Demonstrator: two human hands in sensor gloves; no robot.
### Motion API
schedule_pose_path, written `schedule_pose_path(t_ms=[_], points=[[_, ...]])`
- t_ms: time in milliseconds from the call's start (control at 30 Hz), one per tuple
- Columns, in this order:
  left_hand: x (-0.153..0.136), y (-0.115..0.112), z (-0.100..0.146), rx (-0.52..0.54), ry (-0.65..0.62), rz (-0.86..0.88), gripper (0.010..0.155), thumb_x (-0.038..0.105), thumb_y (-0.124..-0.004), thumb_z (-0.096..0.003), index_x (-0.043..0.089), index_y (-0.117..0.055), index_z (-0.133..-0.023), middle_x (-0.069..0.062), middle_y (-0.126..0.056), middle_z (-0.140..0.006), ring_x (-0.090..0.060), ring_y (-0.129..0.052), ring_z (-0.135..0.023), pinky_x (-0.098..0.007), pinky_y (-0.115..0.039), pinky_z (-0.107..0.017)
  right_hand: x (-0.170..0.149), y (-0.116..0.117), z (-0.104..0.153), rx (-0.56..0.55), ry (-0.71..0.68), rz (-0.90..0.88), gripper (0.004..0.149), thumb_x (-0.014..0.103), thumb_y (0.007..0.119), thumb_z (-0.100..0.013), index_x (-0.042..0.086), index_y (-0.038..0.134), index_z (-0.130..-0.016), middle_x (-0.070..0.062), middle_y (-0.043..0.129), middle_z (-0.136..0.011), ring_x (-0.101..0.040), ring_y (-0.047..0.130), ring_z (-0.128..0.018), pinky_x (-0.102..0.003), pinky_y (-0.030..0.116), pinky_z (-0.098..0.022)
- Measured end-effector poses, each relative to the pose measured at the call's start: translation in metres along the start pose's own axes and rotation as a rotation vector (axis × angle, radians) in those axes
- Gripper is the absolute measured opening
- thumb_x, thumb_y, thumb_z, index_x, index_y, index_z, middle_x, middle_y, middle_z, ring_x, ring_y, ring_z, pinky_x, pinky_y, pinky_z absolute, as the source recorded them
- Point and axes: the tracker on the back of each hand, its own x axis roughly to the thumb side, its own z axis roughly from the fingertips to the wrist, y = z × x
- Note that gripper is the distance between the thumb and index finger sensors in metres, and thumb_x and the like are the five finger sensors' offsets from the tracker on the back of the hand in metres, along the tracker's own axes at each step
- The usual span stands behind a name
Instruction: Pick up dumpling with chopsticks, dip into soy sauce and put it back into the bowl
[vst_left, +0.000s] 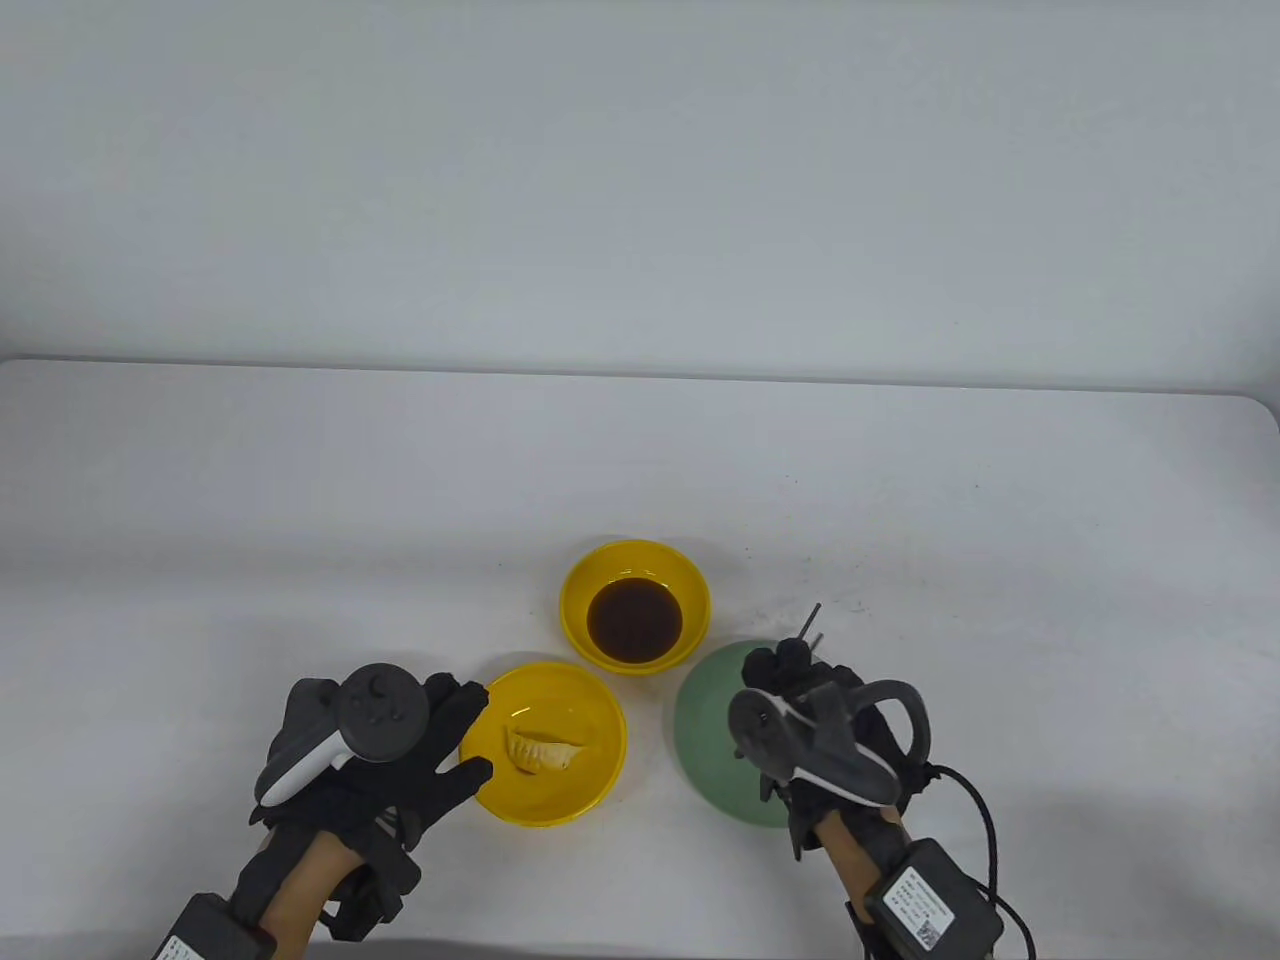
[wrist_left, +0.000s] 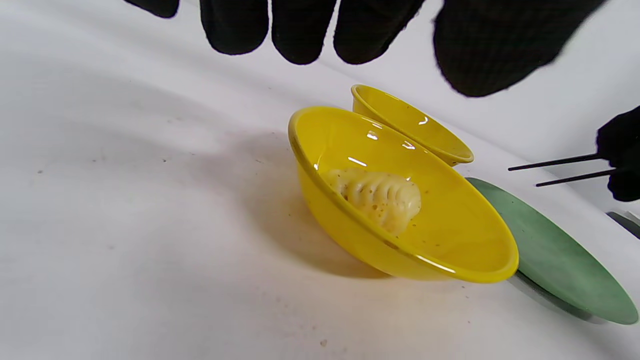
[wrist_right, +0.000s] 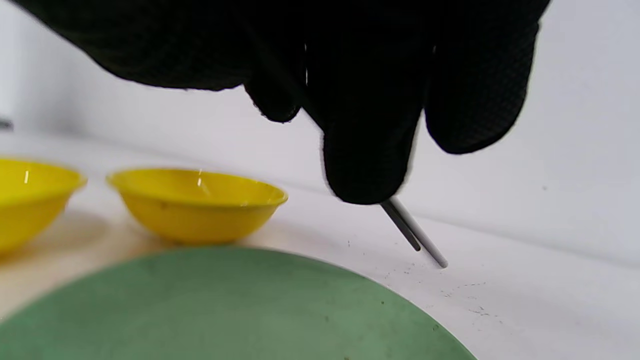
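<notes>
The right hand (vst_left: 810, 720) has its fingers curled around a pair of dark chopsticks (vst_left: 812, 628), whose tips poke out beyond the fingertips over the far edge of a green plate (vst_left: 705, 710) lying under that hand. The left hand (vst_left: 390, 740) rests with relaxed, spread fingers against the near-left rim of the yellow bowl (vst_left: 600, 720), holding nothing. The dumpling (vst_left: 540, 750) lies in that bowl, between the two hands and just beside the left fingertips. Farther out from both hands sits a second yellow bowl holding dark soy sauce (vst_left: 634, 618). The likely trouble ahead, judging from this layout: the dumpling looks soft and slick, so the thin sticks could pinch it off-centre and drop it, tear its skin, or splash sauce on the tabletop (vst_left: 300, 520). The light bowl may also slide or tip if the left hand does not steady it. Counted: one dumpling, two yellow bowls, one green plate, two chopsticks, two hands.
</notes>
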Motion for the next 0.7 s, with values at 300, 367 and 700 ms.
schedule_pose_path(t_ms=[300,367,700], points=[[0.001,-0.001,0.000,-0.003,0.002,-0.005,0.080,0.062,-0.072,-0.0431,0.039,-0.043,-0.114,0.002,-0.041,-0.123,-0.038,-0.044,-0.117,-0.063,-0.036,-0.082,0.054,0.042,-0.004,0.186,-0.111,0.341,0.045,0.035,0.086,-0.046,0.016,0.074,-0.085,-0.021,0.077,-0.086,-0.028,0.103,-0.059,-0.051,0.084,-0.052],[0.001,-0.001,0.000,-0.004,0.002,-0.008,0.080,0.062,-0.072,-0.0431,0.039,-0.043,-0.114,0.002,-0.041,-0.123,-0.038,-0.044,-0.117,-0.063,-0.036,-0.082,0.056,0.049,-0.005,0.225,-0.124,0.351,0.048,0.035,0.089,-0.044,0.016,0.074,-0.086,-0.021,0.075,-0.088,-0.028,0.102,-0.061,-0.050,0.083,-0.053],[0.001,-0.002,-0.001,-0.007,0.007,-0.012,0.080,0.062,-0.072,-0.0431,0.039,-0.043,-0.114,0.001,-0.043,-0.123,-0.039,-0.046,-0.117,-0.063,-0.037,-0.082,0.059,0.058,-0.008,0.355,-0.147,0.319,0.057,0.028,0.093,-0.042,0.015,0.068,-0.092,-0.022,0.065,-0.093,-0.026,0.097,-0.070,-0.049,0.079,-0.059]])
